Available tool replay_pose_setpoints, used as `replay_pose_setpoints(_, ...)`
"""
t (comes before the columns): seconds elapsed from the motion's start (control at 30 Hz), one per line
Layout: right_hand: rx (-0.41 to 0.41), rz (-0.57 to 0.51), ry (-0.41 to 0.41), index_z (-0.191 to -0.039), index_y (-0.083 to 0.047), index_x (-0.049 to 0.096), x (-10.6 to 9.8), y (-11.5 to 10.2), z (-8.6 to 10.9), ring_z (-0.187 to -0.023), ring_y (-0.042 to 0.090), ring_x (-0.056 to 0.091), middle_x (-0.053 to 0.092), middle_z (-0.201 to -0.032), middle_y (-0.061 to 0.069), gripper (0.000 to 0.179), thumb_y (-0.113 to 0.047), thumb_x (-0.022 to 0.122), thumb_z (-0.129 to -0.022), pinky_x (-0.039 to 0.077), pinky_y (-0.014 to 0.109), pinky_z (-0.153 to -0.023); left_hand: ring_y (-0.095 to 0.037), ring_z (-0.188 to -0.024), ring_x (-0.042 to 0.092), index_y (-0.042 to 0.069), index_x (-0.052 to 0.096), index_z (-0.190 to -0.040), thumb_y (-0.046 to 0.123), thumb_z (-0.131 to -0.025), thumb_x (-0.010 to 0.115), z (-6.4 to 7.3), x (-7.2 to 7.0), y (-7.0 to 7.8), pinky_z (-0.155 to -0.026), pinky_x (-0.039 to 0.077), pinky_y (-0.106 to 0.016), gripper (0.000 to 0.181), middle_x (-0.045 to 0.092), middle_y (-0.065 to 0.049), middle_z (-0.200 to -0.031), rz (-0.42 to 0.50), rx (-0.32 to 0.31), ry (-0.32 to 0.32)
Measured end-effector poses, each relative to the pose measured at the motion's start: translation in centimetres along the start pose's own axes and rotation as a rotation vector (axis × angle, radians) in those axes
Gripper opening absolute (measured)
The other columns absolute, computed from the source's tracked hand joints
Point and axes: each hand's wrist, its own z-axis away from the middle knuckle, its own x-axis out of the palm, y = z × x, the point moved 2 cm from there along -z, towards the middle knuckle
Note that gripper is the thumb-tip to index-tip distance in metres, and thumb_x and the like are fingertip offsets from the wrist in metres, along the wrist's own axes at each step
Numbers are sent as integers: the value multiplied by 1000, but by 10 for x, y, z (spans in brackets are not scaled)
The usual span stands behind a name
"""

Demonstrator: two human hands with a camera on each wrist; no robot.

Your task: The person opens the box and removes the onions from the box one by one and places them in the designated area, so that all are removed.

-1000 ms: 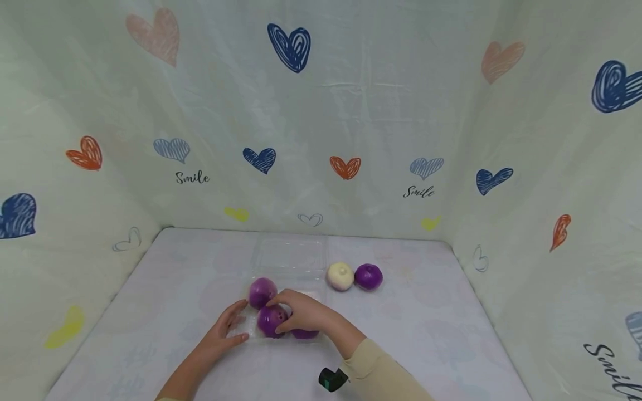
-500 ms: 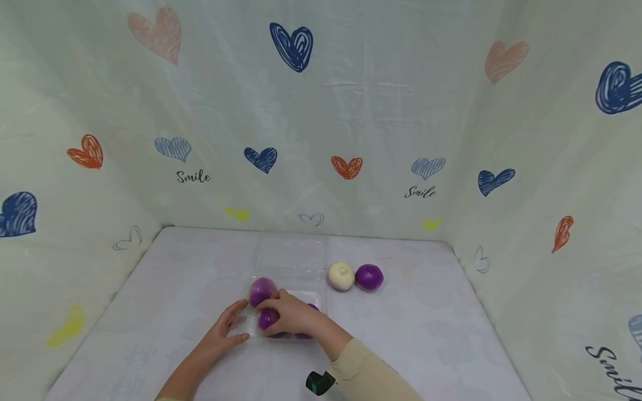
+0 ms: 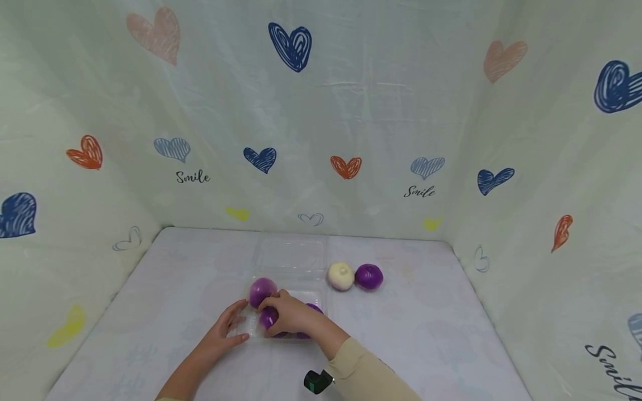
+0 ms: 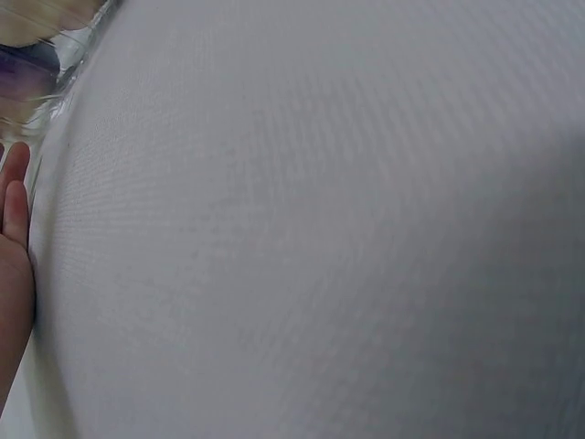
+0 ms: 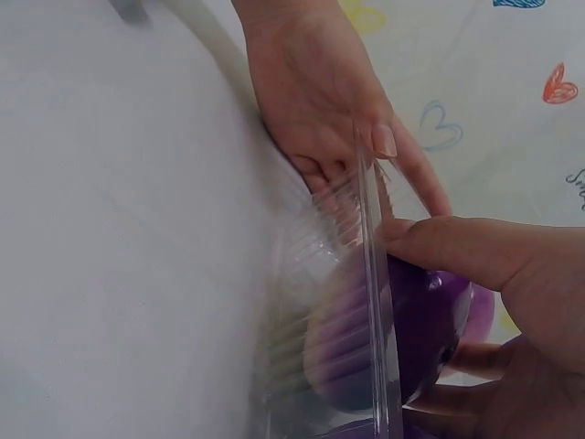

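Note:
In the head view, my right hand (image 3: 288, 316) grips a purple onion (image 3: 268, 317) in the open clear plastic container (image 3: 249, 329). The right wrist view shows the thumb and fingers of that hand (image 5: 539, 293) around the onion (image 5: 422, 320), behind the container's ribbed wall (image 5: 377, 320). My left hand (image 3: 220, 332) rests against the container's left side, thumb and fingers spread apart. Behind the gripped onion sits a lighter purple onion (image 3: 263, 291). Another purple onion (image 3: 315, 307) is mostly hidden under my right hand and wrist.
The container's clear lid (image 3: 291, 255) lies folded back on the white table (image 3: 426, 328). Right of it, a pale onion (image 3: 341, 277) touches a dark purple one (image 3: 369, 277). A heart-printed curtain (image 3: 381, 111) encloses the table's back and sides.
My right hand has shifted slightly left, farther over the onion it grips. The onion under my wrist shows more at its far side. My left hand stays in place.

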Motion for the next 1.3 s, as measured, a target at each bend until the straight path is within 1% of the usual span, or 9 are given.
replay_pose_setpoints(0.1,7,-20,-6,-114,-27,64,-2,1,1,-102,14,57,53,-114,3,47,-24,87,-73,51,32,-85,-43,-131,37,2,28,-149,4,-85,72,0,0,1,-98,37,-24,78,30,-24,-153,-7,-17,-5)
replay_pose_setpoints(0.33,-34,-97,-12,-113,-26,63,-11,6,6,-101,10,55,51,-110,-1,46,-19,84,-74,49,28,-85,-42,-133,36,4,28,-150,5,-84,73,-1,0,2,-103,36,-39,81,28,-22,-155,-10,-55,3)
replay_pose_setpoints(0.57,-134,-188,33,-119,-25,59,-20,15,17,-106,8,49,48,-115,-5,49,-20,80,-75,45,26,-89,-43,-131,37,2,28,-150,3,-83,74,-1,0,2,-97,38,-23,81,28,-24,-154,14,-42,4)
replay_pose_setpoints(0.63,-169,-226,54,-120,-24,58,-21,20,21,-108,7,47,48,-118,-6,50,-20,79,-75,44,26,-90,-44,-132,36,2,28,-150,2,-83,73,-1,0,2,-99,36,-24,81,27,-24,-154,10,-42,0)
replay_pose_setpoints(0.8,-203,-332,114,-120,-24,56,-26,30,30,-109,7,46,47,-120,-8,50,-19,78,-75,45,24,-90,-39,-134,36,7,30,-150,5,-83,75,-4,1,3,-108,30,-43,81,29,-19,-155,7,-99,18)
replay_pose_setpoints(0.93,-190,-421,139,-119,-22,54,-29,37,37,-106,11,47,44,-119,-6,50,-15,77,-75,48,24,-86,-40,-134,36,5,29,-150,6,-84,74,-2,1,4,-109,27,-51,80,28,-21,-155,-22,-88,14)
replay_pose_setpoints(1.03,-174,-509,148,-119,-17,51,-32,43,42,-103,15,52,43,-119,-1,50,-10,76,-76,50,26,-83,-41,-134,35,2,28,-150,6,-85,72,-2,1,5,-108,31,-42,78,28,-23,-154,-38,-59,3)
replay_pose_setpoints(1.17,-150,-603,151,-121,-14,47,-37,51,48,-99,18,57,42,-122,3,51,-5,71,-78,51,27,-82,-38,-132,37,3,30,-149,6,-85,73,-1,1,4,-103,32,-24,77,31,-21,-154,-38,-50,11)
replay_pose_setpoints(1.3,-157,-603,170,-127,-11,47,-45,56,53,-112,21,52,43,-132,4,55,-4,67,-77,50,28,-85,-38,-131,39,3,31,-149,6,-84,74,-2,0,2,-101,31,-19,78,32,-21,-153,-36,-40,18)
